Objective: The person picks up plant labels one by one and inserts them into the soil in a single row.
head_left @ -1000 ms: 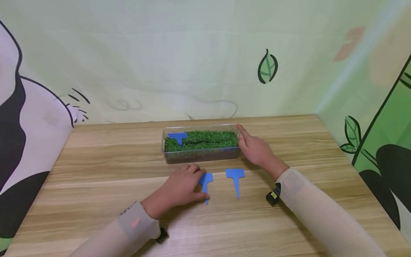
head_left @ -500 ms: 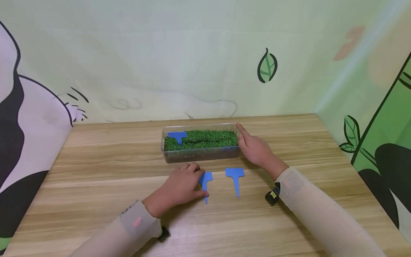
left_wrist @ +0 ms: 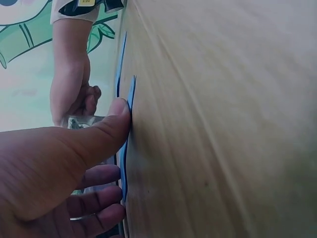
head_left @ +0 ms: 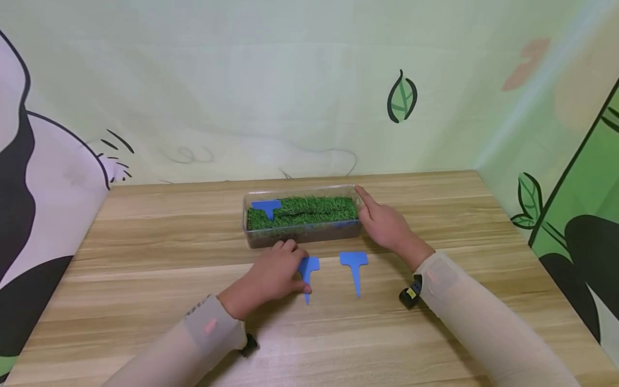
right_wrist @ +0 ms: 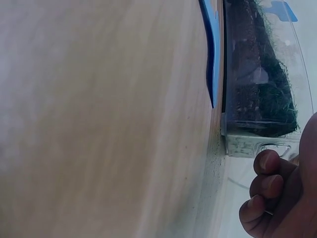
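Left hand (head_left: 274,275): palm down on the bench (head_left: 145,279), thumb and curled fingers pinching a blue plant label (head_left: 308,267).
Right hand (head_left: 385,226): fingers loosely curled against the clear grass box (head_left: 302,234), forefinger along its end.

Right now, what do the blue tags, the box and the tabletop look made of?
Blue tags: thin, flat, matte, evenly coloured, probably plastic. Box: clear, glossy, likely plastic; soil and fake-looking grass show through its wall. Tabletop: wood-grain, smooth, possibly laminate.
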`<state>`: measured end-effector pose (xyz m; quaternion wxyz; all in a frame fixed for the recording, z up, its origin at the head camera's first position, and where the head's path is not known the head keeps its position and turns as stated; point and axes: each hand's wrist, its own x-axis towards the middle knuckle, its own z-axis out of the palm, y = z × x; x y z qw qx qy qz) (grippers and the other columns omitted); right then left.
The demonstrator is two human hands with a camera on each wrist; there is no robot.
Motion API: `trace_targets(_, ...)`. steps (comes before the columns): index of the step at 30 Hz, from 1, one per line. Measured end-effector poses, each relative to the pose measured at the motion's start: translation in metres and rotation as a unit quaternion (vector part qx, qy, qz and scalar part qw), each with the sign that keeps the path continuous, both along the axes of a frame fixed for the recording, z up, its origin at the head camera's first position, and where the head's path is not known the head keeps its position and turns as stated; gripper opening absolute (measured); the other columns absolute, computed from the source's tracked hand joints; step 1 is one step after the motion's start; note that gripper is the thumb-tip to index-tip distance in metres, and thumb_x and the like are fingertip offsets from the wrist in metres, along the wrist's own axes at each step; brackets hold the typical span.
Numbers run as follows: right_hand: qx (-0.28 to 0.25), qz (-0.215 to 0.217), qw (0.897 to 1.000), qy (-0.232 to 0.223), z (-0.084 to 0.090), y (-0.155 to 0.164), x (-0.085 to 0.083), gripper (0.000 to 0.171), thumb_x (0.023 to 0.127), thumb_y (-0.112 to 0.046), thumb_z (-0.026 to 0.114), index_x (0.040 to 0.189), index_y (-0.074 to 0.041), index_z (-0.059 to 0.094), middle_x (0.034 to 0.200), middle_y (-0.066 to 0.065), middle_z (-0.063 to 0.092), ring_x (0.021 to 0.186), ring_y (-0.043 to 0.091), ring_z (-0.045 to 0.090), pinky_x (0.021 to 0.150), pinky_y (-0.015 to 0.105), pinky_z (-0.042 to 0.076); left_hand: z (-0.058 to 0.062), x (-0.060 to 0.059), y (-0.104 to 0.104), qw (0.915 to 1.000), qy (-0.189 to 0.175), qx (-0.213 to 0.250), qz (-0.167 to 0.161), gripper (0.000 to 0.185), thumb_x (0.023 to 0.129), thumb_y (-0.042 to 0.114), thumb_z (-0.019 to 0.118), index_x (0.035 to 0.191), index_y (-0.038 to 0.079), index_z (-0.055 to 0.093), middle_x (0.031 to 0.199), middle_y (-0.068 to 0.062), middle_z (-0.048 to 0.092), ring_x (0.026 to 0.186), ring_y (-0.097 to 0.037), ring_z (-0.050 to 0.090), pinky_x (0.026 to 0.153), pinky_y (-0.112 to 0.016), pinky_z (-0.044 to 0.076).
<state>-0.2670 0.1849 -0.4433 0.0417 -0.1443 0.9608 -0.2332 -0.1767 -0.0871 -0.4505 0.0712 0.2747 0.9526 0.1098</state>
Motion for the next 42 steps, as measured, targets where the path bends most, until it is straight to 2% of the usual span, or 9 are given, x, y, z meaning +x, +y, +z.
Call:
trace_targets(8,0.031,-0.001,1.000,0.005,0.0055,-0.0025,0.0020,0.056,0.108,-0.032,0.021,0.162,-0.019,0.015,0.049,-0.002,0.042,0.041,0.014,0.031,0.038,0.028,0.027,0.0034,-0.0006,0.0018,0.9998,-0.017,-0.002,0.013,0.075,0.077,0.057,0.081,0.129,0.007,0.063,0.118,-0.013,0.059,0.104,-0.030,0.053,0.092,-0.048,0.049)
trace_targets(17,0.051,-0.005,0.998,0.020,0.0042,-0.0038,0.0026,0.057,0.107,-0.031,0.022,0.162,-0.019,0.015,0.049,-0.002,0.041,0.040,0.014,0.031,0.037,0.028,0.027,0.0029,0.0004,0.0017,0.9996,-0.019,0.008,0.021,0.073,0.075,0.055,0.083,0.127,0.007,0.063,0.111,-0.014,0.059,0.098,-0.030,0.053,0.086,-0.047,0.049)
trace_targets(23,0.054,-0.003,0.998,0.027,0.0040,-0.0027,0.0016,0.057,0.107,-0.030,0.023,0.162,-0.018,0.017,0.049,-0.003,0.042,0.040,0.013,0.031,0.037,0.027,0.027,0.0005,0.0003,0.0008,0.9995,-0.018,0.009,0.023,0.073,0.076,0.056,0.082,0.127,0.008,0.063,0.111,-0.013,0.059,0.098,-0.029,0.053,0.086,-0.046,0.048)
trace_targets(32,0.056,-0.005,0.998,0.016,0.0062,-0.0010,-0.0010,0.059,0.106,-0.034,0.021,0.163,-0.022,0.013,0.051,-0.001,0.044,0.042,0.015,0.034,0.037,0.028,0.030,0.0004,-0.0032,0.0016,0.9986,-0.031,0.020,0.037,0.075,0.073,0.056,0.084,0.128,0.009,0.062,0.111,-0.015,0.061,0.101,-0.031,0.055,0.090,-0.047,0.047)
trace_targets(37,0.045,0.004,0.999,0.007,0.0045,-0.0014,-0.0015,0.060,0.105,-0.037,0.017,0.163,-0.024,0.012,0.052,-0.001,0.043,0.043,0.014,0.033,0.038,0.027,0.028,0.0033,-0.0040,0.0020,0.9974,-0.044,0.022,0.052,0.077,0.069,0.055,0.087,0.126,0.010,0.061,0.108,-0.012,0.060,0.099,-0.031,0.055,0.087,-0.047,0.046)
trace_targets(42,0.045,0.006,0.999,0.001,0.0031,-0.0013,-0.0012,0.060,0.104,-0.038,0.015,0.163,-0.026,0.010,0.052,-0.001,0.043,0.043,0.014,0.033,0.039,0.028,0.028,0.0032,-0.0018,0.0010,0.9970,-0.043,0.029,0.058,0.074,0.069,0.054,0.088,0.121,0.009,0.061,0.105,-0.010,0.055,0.096,-0.030,0.051,0.082,-0.046,0.044)
